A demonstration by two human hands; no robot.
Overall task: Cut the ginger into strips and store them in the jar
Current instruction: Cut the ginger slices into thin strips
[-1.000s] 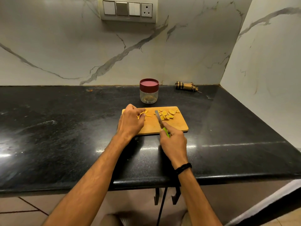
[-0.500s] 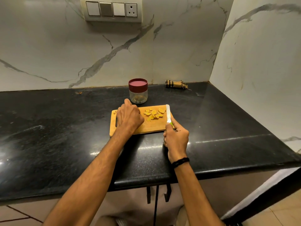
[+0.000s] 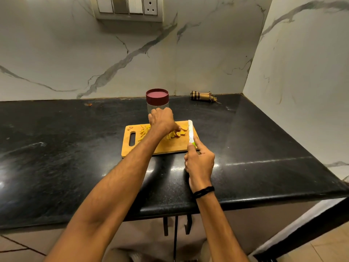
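Now our left hand (image 3: 162, 120) hangs over the ginger slices (image 3: 177, 133) mid cutting board (image 3: 170, 146); whether it grasps any, we cannot tell. At the board's right edge our right hand (image 3: 200, 161) grips the knife (image 3: 190, 131). The strips (image 3: 143, 132) lie near the left end, with the lidded jar (image 3: 157, 100) just behind.

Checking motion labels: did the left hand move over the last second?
Yes: the left hand shifted right along the cutting board, from the ginger strips to the ginger slices.
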